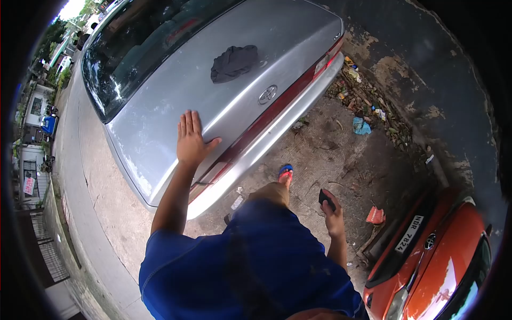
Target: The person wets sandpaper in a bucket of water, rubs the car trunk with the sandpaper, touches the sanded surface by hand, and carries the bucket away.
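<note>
My left hand (193, 141) lies flat on the trunk lid of a silver car (165, 101), its fingers extended and thumb spread toward the rear edge. Farther up the same lid rests a crumpled dark cloth (233, 63), apart from the hand. A round emblem (268, 94) sits near the lid's rear edge. My right hand (333, 207) hangs low beside my body, its fingers wrapped round a small black object (326, 198) that looks like a sponge or block; its exact kind is unclear.
An orange-red car (437, 266) stands at the lower right. Leaf litter and trash (362, 98) line a stained dark wall (426, 74). A blue wrapper (361, 126) and a red wrapper (375, 215) lie on the ground. My foot in a sandal (286, 173) shows below the bumper.
</note>
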Motion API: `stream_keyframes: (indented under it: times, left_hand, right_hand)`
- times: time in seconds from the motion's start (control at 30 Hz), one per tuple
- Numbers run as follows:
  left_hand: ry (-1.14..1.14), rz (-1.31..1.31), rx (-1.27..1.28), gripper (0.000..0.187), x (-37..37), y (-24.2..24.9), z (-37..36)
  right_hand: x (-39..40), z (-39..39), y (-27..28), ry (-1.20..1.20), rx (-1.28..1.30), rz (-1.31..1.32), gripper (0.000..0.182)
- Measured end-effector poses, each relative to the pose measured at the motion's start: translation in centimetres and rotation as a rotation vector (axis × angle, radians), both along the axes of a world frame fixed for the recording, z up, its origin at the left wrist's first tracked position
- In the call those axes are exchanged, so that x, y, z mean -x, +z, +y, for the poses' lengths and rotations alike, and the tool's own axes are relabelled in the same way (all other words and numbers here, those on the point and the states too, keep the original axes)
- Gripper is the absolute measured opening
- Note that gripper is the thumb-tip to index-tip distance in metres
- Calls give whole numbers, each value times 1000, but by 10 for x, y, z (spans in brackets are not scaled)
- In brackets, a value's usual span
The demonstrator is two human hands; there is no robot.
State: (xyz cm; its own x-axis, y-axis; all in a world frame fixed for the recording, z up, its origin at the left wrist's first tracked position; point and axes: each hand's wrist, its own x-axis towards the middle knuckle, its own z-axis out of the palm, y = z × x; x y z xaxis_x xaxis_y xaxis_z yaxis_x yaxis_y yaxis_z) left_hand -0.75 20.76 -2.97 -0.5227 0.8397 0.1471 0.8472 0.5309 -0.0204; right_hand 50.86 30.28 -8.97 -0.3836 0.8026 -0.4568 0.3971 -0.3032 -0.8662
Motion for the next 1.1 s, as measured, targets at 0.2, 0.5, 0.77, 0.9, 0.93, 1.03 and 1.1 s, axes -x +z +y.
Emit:
stream_keyframes:
  times: [0.2, 0.5, 0.77, 0.9, 0.93, 1.03, 1.1]
  left_hand:
    - [-314, 8, -239, 99, -30, -18, 220]
    - [585, 35, -343, 101, 56, 17, 306]
    - [931, 41, -286, 94, 51, -3, 248]
    - [840, 45, -244, 89, 12, 10, 319]
    - [796, 22, -249, 86, 1, 10, 348]
    - [516, -14, -327, 65, -24, 13, 440]
    - [377, -38, -323, 54, -25, 0, 501]
  right_hand:
    - [-12, 84, 19, 13, -88, -168, 51]
    - [-53, 206, 11, -190, -83, -150, 68]
    - [-22, 316, -27, 4, -31, -186, 54]
    - [8, 420, -44, 388, -137, -380, 55]
    - [26, 449, -37, 440, -148, -353, 52]
    - [89, 525, -9, 602, -219, -255, 46]
    - [140, 576, -2, 688, -429, -132, 45]
